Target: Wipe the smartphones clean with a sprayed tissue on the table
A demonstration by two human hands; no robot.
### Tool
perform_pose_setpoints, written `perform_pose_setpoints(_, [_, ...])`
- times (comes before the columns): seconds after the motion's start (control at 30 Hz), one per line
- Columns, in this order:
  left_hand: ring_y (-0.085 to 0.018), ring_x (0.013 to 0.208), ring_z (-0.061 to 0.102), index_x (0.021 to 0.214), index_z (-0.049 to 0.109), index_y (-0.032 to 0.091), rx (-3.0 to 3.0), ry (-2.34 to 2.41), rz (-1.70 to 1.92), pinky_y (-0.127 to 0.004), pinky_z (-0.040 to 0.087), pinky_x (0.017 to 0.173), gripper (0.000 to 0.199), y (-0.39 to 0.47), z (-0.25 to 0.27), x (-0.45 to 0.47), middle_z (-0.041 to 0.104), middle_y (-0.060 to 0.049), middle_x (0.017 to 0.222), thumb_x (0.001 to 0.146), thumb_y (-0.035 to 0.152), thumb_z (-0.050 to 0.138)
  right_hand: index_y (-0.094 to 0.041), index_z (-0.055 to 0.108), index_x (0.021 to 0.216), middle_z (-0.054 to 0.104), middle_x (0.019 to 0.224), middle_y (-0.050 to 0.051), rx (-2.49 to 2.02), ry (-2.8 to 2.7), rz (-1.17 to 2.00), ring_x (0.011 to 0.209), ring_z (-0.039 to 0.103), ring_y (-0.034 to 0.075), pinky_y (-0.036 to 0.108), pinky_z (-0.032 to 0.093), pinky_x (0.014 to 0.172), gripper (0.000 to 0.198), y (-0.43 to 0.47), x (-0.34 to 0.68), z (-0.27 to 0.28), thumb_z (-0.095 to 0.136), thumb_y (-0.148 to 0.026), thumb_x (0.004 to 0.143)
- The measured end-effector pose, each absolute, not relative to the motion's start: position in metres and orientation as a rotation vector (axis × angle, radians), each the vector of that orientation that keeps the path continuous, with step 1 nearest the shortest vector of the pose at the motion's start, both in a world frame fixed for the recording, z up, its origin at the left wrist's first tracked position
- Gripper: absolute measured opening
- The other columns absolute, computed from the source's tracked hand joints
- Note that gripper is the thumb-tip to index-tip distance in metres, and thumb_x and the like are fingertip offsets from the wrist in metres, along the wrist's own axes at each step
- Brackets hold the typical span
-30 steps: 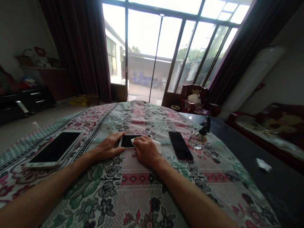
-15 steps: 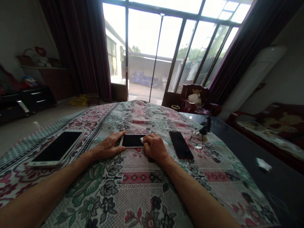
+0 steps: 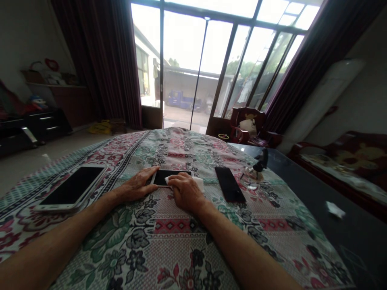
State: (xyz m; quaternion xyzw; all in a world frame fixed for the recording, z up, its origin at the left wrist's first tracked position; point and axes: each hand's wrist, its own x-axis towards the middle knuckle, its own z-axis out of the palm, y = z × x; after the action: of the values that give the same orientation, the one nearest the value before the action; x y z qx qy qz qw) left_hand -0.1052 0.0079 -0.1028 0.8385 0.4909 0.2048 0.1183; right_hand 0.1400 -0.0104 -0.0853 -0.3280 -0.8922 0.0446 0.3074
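Patterned tablecloth (image 3: 184, 209), floral in pink, green and black, covering a table; centre and lower frame.

Dark tabletop (image 3: 320, 189), glossy; right of frame, adjoining the cloth.

Wooden armchair (image 3: 248, 114), dark red; right of upper centre, a pale bag (image 3: 248, 127) resting in it.

Basket (image 3: 32, 76), handled, on a cabinet at upper left; its contents cannot be made out.

Left hand (image 3: 139, 186), frame centre: thumb and fingers spread apart, tips at the left end of the small phone.

Right hand (image 3: 186, 191), just right of it: fingers bent and close together, pressing a wipe against the screen.

White-framed device (image 3: 74, 187), dark screen upward; left of frame, on the cloth.

Black phone (image 3: 230, 185), flat, right of centre.

Small phone (image 3: 160, 178), white-edged, dark-screened, lying crosswise at centre beneath the hands.

Clear bottle (image 3: 250, 183), dark pump head, beside the black phone; fill level unclear.

White wipe (image 3: 198, 184), partly under the right hand.

Crumpled white piece (image 3: 335, 210), lower right, on the dark tabletop.
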Motion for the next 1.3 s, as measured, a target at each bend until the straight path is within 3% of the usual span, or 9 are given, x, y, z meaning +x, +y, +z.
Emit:
perform_pose_setpoints(0.2, [-0.029,0.141,0.038,0.149,0.035,0.019,2.469,1.446,0.628,-0.046,0.033,0.116,0.070,0.008,-0.104,-0.105,0.042,-0.013,0.153,0.087,0.044,0.051,-0.014,0.072,0.088,0.072,0.103,0.011,-1.349,-2.187,-0.029,0.102,0.059,0.024,0.036,0.044,0.098,0.020,-0.001,0.150,-0.084,0.055,-0.007,0.082])
perform_pose_setpoints(0.5, [-0.030,0.139,0.042,0.151,0.032,0.020,2.405,1.433,0.637,-0.048,0.034,0.114,0.076,0.007,-0.095,-0.101,0.045,-0.013,0.151,0.082,0.045,0.055,-0.018,0.068,0.106,0.068,0.120,0.004,-0.816,-2.496,0.044,0.107,0.055,0.018,0.031,0.043,0.098,0.023,-0.012,0.118,-0.082,0.050,-0.012,0.093])
perform_pose_setpoints(0.67, [-0.028,0.140,0.041,0.151,0.032,0.016,2.386,1.428,0.609,-0.044,0.032,0.116,0.077,0.007,-0.096,-0.102,0.043,-0.015,0.152,0.084,0.047,0.051,-0.019,0.070,0.101,0.071,0.114,0.004,-0.945,-2.420,0.049,0.106,0.059,0.018,0.032,0.044,0.098,0.025,-0.002,0.130,-0.081,0.051,-0.008,0.090])
perform_pose_setpoints(0.83, [-0.026,0.141,0.039,0.150,0.035,0.021,2.457,1.443,0.551,-0.039,0.035,0.114,0.071,0.012,-0.099,-0.110,0.042,-0.010,0.153,0.086,0.049,0.048,-0.019,0.072,0.091,0.074,0.105,0.005,-1.124,-2.234,0.040,0.100,0.064,0.017,0.032,0.045,0.099,0.027,0.010,0.155,-0.085,0.053,-0.003,0.082])
perform_pose_setpoints(1.03, [-0.031,0.142,0.038,0.146,0.042,0.025,2.474,1.439,0.463,-0.046,0.035,0.114,0.066,0.014,-0.088,-0.135,0.043,-0.009,0.153,0.084,0.043,0.054,-0.020,0.072,0.086,0.076,0.100,0.003,-1.148,-2.105,0.060,0.098,0.066,0.017,0.032,0.047,0.096,0.028,0.012,0.165,-0.091,0.054,-0.001,0.077])
perform_pose_setpoints(1.13, [-0.031,0.144,0.032,0.148,0.038,0.022,2.498,1.464,0.433,-0.047,0.033,0.115,0.069,0.013,-0.078,-0.136,0.035,-0.010,0.157,0.083,0.040,0.054,-0.019,0.072,0.085,0.076,0.100,0.004,-1.112,-2.109,0.069,0.098,0.067,0.017,0.031,0.047,0.095,0.026,0.011,0.161,-0.092,0.055,-0.002,0.076])
perform_pose_setpoints(1.23, [-0.032,0.148,0.025,0.149,0.035,0.020,2.551,1.491,0.426,-0.048,0.027,0.117,0.076,0.012,-0.068,-0.119,0.026,-0.012,0.160,0.080,0.044,0.058,-0.019,0.072,0.084,0.076,0.100,0.004,-1.120,-2.107,0.089,0.097,0.067,0.017,0.031,0.048,0.095,0.026,0.011,0.159,-0.091,0.055,-0.002,0.076])
perform_pose_setpoints(1.3, [-0.033,0.146,0.029,0.148,0.038,0.020,2.571,1.499,0.399,-0.050,0.028,0.116,0.077,0.013,-0.064,-0.103,0.033,-0.014,0.158,0.080,0.051,0.058,-0.020,0.072,0.084,0.076,0.100,0.004,-1.123,-2.104,0.115,0.097,0.067,0.016,0.031,0.048,0.095,0.027,0.012,0.160,-0.090,0.054,-0.001,0.076])
